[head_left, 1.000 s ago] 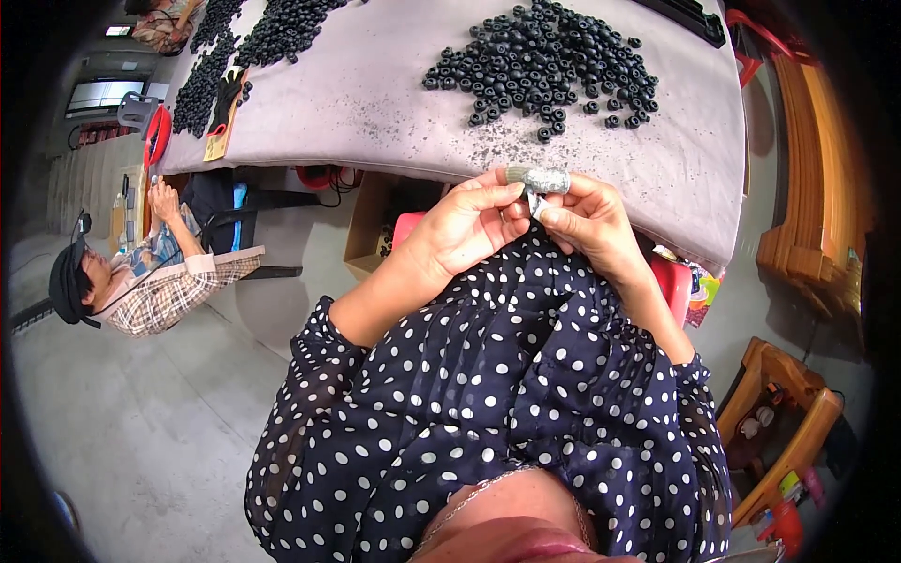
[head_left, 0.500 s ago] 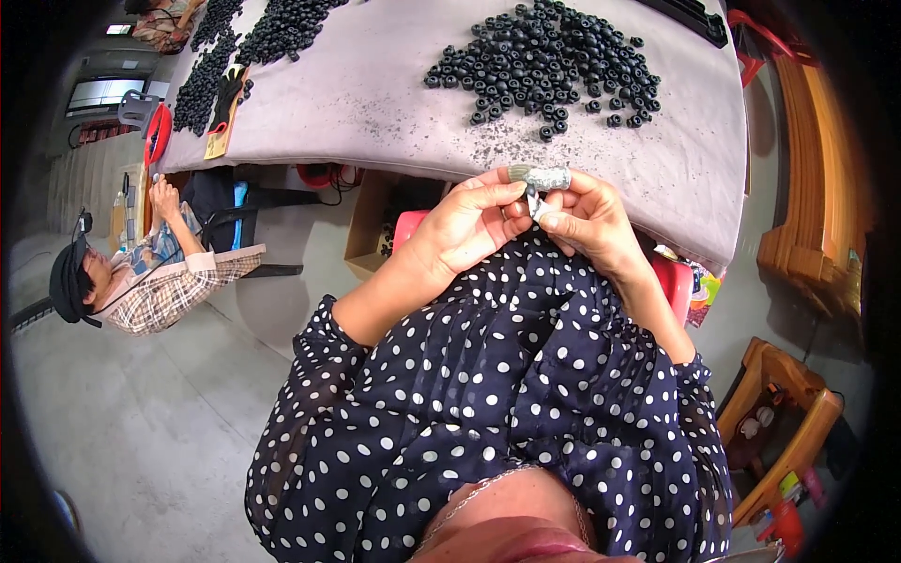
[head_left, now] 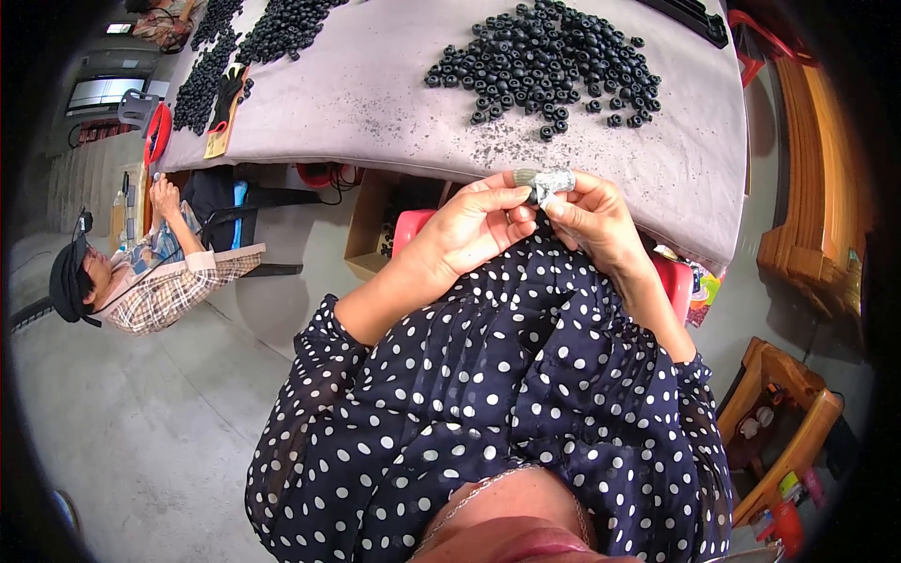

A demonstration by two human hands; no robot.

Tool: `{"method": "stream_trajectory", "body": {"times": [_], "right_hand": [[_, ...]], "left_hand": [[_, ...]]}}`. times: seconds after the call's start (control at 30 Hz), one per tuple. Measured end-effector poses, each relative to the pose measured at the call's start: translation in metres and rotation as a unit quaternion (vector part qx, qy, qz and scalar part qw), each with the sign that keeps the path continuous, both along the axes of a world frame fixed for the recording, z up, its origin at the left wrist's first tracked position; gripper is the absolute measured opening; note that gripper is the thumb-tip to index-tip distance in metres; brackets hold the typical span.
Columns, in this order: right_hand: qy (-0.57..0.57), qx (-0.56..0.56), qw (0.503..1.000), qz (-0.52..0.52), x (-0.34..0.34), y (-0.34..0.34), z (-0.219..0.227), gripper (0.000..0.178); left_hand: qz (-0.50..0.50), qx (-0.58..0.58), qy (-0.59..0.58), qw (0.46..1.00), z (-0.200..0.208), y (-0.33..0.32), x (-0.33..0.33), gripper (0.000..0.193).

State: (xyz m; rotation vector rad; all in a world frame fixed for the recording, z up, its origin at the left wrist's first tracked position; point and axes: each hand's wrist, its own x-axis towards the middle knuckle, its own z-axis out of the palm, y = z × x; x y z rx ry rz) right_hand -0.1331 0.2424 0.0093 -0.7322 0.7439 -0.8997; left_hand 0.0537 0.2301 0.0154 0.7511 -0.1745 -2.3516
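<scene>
My two hands meet at the table's near edge, just above my lap. My left hand (head_left: pixel 469 225) is closed in a pinch, with a small black rubber part (head_left: pixel 533 197) showing dark between its fingertips; an olive-green cover wraps one of its fingers. Against it presses my right hand (head_left: pixel 601 220), also pinched, with a worn grey-white wrap (head_left: pixel 556 181) around its index finger. Whatever that hand grips is mostly hidden by the fingers; only a pale sliver shows. Beyond the hands lies a pile of small black ring-shaped rubber parts (head_left: pixel 540 66).
Grey cloth covers the table (head_left: pixel 375 117), sprinkled with dark crumbs. More black parts (head_left: pixel 282 28) lie at its far left, near a black glove (head_left: pixel 225 98). Underneath stands a cardboard box (head_left: pixel 366 235). Another person (head_left: pixel 169 281) sits at left; wooden furniture (head_left: pixel 812 188) stands at right.
My fingertips have drawn closer together, and the pale, blade-like piece that showed between them is now mostly covered. The right hand has tilted slightly; the piles look the same.
</scene>
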Motion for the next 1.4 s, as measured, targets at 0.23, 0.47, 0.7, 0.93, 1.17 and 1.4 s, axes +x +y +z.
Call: {"method": "stream_trajectory", "body": {"times": [0.23,0.47,0.7,0.93,1.17,1.4], "right_hand": [[-0.030,-0.018,0.999,0.003,0.000,0.000,0.002,0.025],[-0.033,-0.012,0.999,-0.034,0.000,-0.001,0.005,0.024],[0.001,-0.022,0.999,-0.032,0.003,0.000,0.003,0.022],[-0.015,-0.023,0.999,-0.021,0.001,0.000,-0.001,0.022],[0.011,-0.020,0.999,-0.032,0.001,0.000,0.002,0.022],[0.022,-0.031,0.999,-0.031,0.002,0.001,0.010,0.025]], "left_hand": [[0.038,-0.023,0.001,0.999,0.006,-0.006,0.009,0.020],[0.068,-0.147,-0.002,0.987,0.002,-0.055,0.051,0.026],[0.011,-0.490,-0.608,0.625,0.004,-0.083,0.038,0.020],[-0.050,-0.592,-0.678,0.433,0.005,-0.079,0.023,0.022],[0.044,-0.545,-0.527,0.651,0.009,-0.070,0.028,0.009],[-0.001,-0.181,-0.112,0.977,0.008,-0.033,0.012,0.016]]}}
